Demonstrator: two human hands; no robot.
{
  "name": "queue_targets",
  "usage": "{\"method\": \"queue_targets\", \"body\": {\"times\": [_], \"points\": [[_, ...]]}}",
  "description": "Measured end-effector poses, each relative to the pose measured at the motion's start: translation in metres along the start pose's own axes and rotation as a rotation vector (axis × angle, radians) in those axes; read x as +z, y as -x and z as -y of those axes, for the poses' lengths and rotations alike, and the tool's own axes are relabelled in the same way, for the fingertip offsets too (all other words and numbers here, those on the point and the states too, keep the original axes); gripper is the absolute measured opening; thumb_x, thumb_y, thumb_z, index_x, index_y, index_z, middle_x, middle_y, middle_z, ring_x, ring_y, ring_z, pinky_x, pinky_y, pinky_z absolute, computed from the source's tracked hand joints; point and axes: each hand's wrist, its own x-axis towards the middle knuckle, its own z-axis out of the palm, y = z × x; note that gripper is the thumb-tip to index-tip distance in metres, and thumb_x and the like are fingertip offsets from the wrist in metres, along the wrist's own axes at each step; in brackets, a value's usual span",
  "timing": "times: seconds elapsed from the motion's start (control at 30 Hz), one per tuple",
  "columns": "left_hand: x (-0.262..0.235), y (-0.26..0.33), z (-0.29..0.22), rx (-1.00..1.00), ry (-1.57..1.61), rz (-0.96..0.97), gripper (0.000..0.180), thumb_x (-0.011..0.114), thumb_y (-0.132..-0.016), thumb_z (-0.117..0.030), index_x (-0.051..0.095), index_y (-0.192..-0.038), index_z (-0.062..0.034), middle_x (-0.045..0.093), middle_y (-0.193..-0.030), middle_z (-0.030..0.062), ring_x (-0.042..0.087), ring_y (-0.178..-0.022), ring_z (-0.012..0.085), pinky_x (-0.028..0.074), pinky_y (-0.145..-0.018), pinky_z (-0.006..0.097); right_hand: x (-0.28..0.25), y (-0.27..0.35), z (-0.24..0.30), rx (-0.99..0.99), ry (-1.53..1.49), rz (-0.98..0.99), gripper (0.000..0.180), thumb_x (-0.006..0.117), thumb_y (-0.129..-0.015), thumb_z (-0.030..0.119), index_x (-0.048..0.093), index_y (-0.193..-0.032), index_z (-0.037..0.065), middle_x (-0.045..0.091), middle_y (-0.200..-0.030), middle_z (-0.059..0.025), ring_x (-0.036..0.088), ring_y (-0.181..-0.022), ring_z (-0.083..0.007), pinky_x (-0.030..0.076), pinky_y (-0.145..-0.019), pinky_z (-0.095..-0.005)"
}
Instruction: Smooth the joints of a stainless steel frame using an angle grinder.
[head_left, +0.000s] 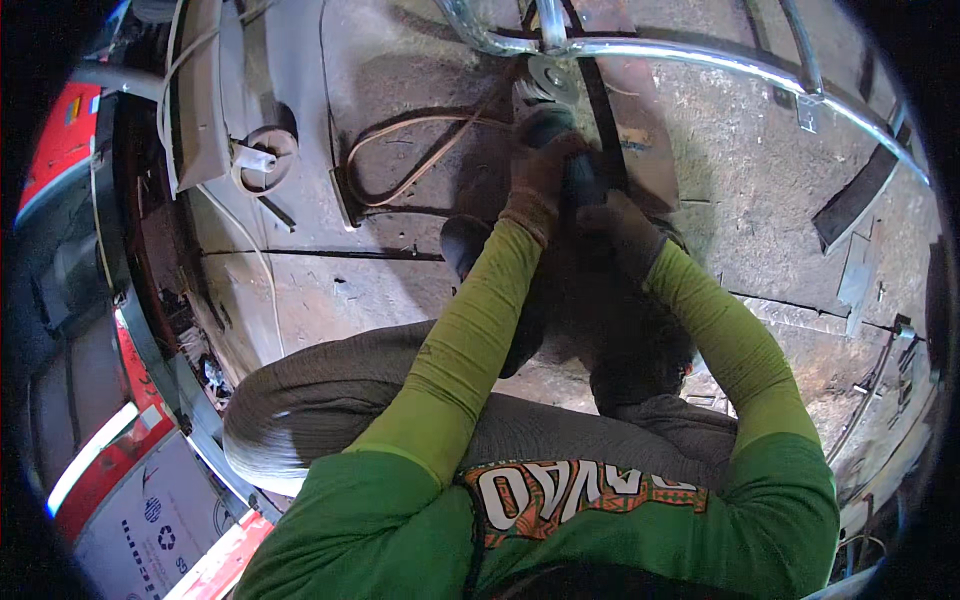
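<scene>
I hold an angle grinder [582,186] in front of me with both gloved hands. My left hand [540,178] is closed around its front part, near the head. Farther back, my right hand [624,232] wraps the dark body. The grinder's round grey disc [549,80] is at the far end, close below a joint of a shiny bent metal tube frame [660,50]. Whether disc and tube touch, I cannot tell. Dark shadow hides the grinder's rear end and some of my fingers.
A brown cord or strap [385,190] loops on the worn floor [740,190] left of the grinder. Further left are a metal ring piece [268,160] and a long sheet strip [205,100]. A dark flat bar [855,200] lies right. A printed white box [150,530] stands lower left.
</scene>
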Motion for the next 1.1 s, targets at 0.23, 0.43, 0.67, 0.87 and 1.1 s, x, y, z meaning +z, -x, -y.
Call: {"method": "queue_targets", "body": {"times": [0.23,0.43,0.67,0.87,1.1], "points": [[-0.008,-0.021,0.007,0.271,-0.617,0.036,0.017,0.062,-0.089,-0.025,0.070,-0.091,-0.0098,0.068,-0.085,0.0027,0.065,-0.075,0.0179,0.054,-0.072,0.036,-0.011,-0.022,-0.015,0.021,-0.214,0.080,0.015,0.071,-0.078,0.023,0.067,-0.084,0.009,0.062,-0.079,0.0024,0.056,-0.073,-0.0098,0.046,-0.072,-0.0282],[0.002,-0.015,-0.005,0.103,-0.083,0.055,0.026,0.080,-0.069,-0.022,0.070,-0.081,-0.0013,0.067,-0.078,0.0053,0.062,-0.066,0.0155,0.052,-0.064,0.031,-0.004,-0.024,-0.018,0.067,-0.279,-0.014,0.014,0.070,-0.080,0.021,0.070,-0.084,0.008,0.064,-0.078,0.0002,0.057,-0.072,-0.0098,0.046,-0.070,-0.0275],[0.002,-0.004,-0.021,-0.013,0.222,0.116,0.027,0.080,-0.069,-0.023,0.070,-0.079,-0.0001,0.067,-0.076,0.0059,0.062,-0.063,0.0139,0.052,-0.058,0.031,-0.006,-0.039,-0.031,-0.036,-0.341,0.126,0.019,0.070,-0.082,0.020,0.070,-0.088,0.002,0.069,-0.082,-0.0076,0.064,-0.076,-0.0143,0.049,-0.071,-0.0272],[-0.006,-0.015,-0.015,-0.168,-0.154,-0.048,0.017,0.074,-0.077,-0.018,0.068,-0.079,-0.0024,0.067,-0.074,0.0064,0.063,-0.062,0.0168,0.051,-0.054,0.032,0.000,-0.046,-0.048,-0.098,-0.489,0.115,0.019,0.058,-0.089,0.016,0.068,-0.085,0.000,0.068,-0.080,-0.0074,0.064,-0.075,-0.0168,0.050,-0.071,-0.0298],[0.026,0.014,-0.042,-0.059,-0.017,-0.121,0.024,0.077,-0.074,-0.024,0.070,-0.079,-0.0015,0.063,-0.073,0.0037,0.055,-0.057,0.0114,0.046,-0.052,0.031,-0.010,-0.040,-0.045,0.069,-0.566,0.347,0.023,0.062,-0.089,0.022,0.070,-0.086,0.001,0.069,-0.087,-0.0082,0.065,-0.080,-0.0162,0.053,-0.076,-0.0318]]}}
